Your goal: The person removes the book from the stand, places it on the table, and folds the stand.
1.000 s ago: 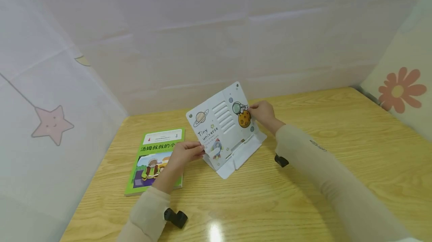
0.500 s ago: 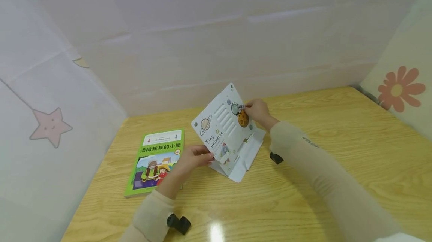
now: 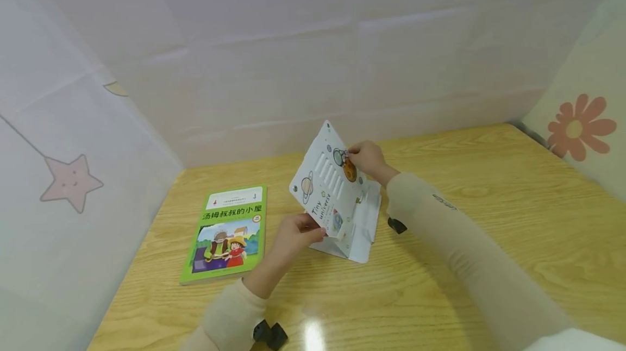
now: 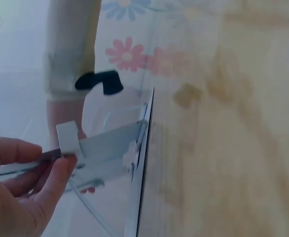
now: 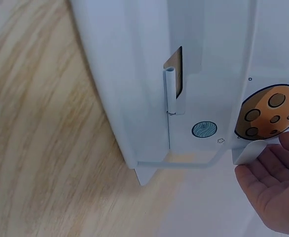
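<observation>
As our left hand (image 3: 293,231) and right hand (image 3: 367,156) pinch its edges, the white stand (image 3: 336,194) leans mid-tabletop (image 3: 464,161)!
Look at our left grip, about half past seven on the stand: thumb and forefinger pinch the panel (image 3: 351,201) by its near edge, just below the "Tiny universe" lettering (image 3: 321,207). Our right grip, at half past one, pinches the opposite edge beside the orange planet (image 3: 349,170), thumb in front, fingers behind. We've got that panel tilted up above its white base (image 3: 362,242). Out at half past eight, near the stand but apart, the green-bordered book (image 3: 225,234) lies flat, cover up. On the backdrop, a pink star (image 3: 72,183) sits at nine o'clock, a red flower (image 3: 582,127) between two and three.
</observation>
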`<state>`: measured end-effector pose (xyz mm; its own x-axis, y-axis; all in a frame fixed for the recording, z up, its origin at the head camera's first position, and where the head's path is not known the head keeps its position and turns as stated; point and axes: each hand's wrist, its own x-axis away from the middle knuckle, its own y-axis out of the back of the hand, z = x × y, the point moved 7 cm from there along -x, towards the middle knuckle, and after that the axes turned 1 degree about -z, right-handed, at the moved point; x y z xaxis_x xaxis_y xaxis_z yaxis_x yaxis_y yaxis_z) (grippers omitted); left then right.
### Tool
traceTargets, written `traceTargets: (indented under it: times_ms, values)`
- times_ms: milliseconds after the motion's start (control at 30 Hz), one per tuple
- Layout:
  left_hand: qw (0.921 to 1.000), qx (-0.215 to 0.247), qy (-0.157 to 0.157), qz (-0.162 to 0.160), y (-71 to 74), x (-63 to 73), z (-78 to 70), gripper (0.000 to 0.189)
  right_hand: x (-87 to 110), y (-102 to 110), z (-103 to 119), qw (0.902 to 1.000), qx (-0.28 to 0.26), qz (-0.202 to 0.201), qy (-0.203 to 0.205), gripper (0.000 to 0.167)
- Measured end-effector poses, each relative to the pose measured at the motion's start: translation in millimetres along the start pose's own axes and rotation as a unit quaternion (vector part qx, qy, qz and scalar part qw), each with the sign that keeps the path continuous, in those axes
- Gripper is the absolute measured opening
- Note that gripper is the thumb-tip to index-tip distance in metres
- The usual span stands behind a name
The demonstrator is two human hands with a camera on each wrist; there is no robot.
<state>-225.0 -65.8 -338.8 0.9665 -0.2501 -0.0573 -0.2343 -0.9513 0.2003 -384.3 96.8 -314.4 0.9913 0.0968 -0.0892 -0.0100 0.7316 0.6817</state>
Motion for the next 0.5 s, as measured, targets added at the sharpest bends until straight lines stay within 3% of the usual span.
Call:
traceTargets:
  times_ms: [200,500]
  values:
    - [0.9981,-0.028,-0.037,-0.039,-13.8,5.1,-6.7,0.02,-0.9,-5.2,5.1,0.9996,-0.006,0.028,0.007,0.027]
    - [0.9946,-0.04,-0.081,-0.052,-35.6,7.2,-17.3,0.013,-0.1,-7.1,13.6,0.9988,0.011,0.035,0.034,0.027]
